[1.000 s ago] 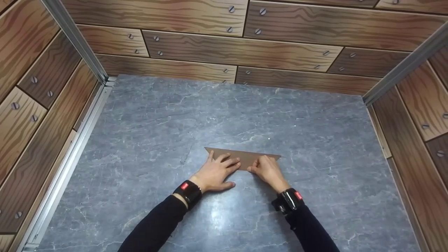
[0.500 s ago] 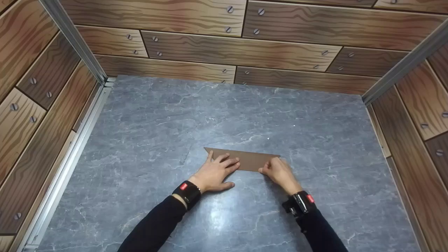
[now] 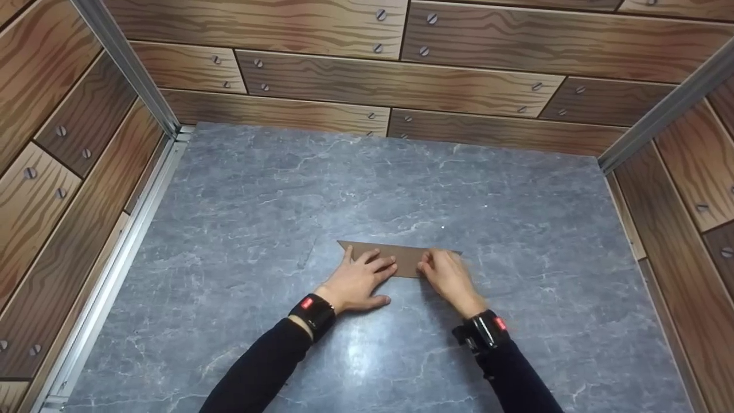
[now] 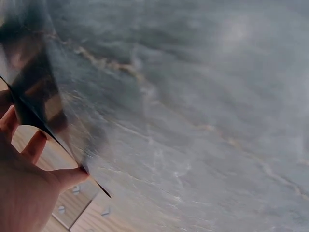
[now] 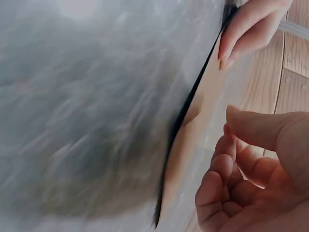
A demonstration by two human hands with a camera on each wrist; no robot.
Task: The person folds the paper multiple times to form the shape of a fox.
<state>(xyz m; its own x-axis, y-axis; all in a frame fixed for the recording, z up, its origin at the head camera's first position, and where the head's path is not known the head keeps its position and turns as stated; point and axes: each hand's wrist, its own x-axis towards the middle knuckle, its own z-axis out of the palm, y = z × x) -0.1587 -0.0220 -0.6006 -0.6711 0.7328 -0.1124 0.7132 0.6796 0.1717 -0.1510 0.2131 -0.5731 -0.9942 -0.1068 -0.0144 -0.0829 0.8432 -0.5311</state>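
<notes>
A thin brown paper-like piece, long and with pointed upper corners, lies on the grey marbled surface. My left hand rests on its left part with the fingers spread; in the left wrist view the fingertips touch it along its edge. Over its right part is my right hand, fingers curled in and the thumb against the index finger. The right wrist view shows those fingers bent with nothing between them, a little off the brown piece, whose near edge bows up slightly.
Wood-patterned walls stand at the back and on both sides. Metal rails run up the back corners, and a pale metal strip follows the left edge of the marbled surface.
My right hand first slid right along the brown piece, then moved back slightly left and up over it. The left hand has kept its place on the piece.
</notes>
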